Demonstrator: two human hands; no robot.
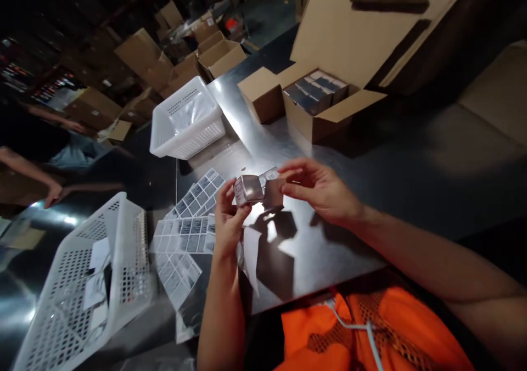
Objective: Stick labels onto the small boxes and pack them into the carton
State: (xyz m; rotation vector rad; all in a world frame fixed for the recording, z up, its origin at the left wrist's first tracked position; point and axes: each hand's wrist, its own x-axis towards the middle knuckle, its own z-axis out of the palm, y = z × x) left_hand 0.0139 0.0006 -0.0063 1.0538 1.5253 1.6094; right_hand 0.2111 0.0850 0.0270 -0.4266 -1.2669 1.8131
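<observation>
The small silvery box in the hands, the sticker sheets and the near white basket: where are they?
small silvery box (249,189), head view, its front face.
sticker sheets (186,234), head view, middle sheet.
near white basket (123,250), head view, its perforated side wall.

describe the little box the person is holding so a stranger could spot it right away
Start at the shiny steel table and find the two bare hands meeting over its middle. Between the left hand and the right hand sits a small silvery-grey cardboard box. Unlike the blue-grey boxes packed in the open brown carton behind, it is held up off the table.
</observation>
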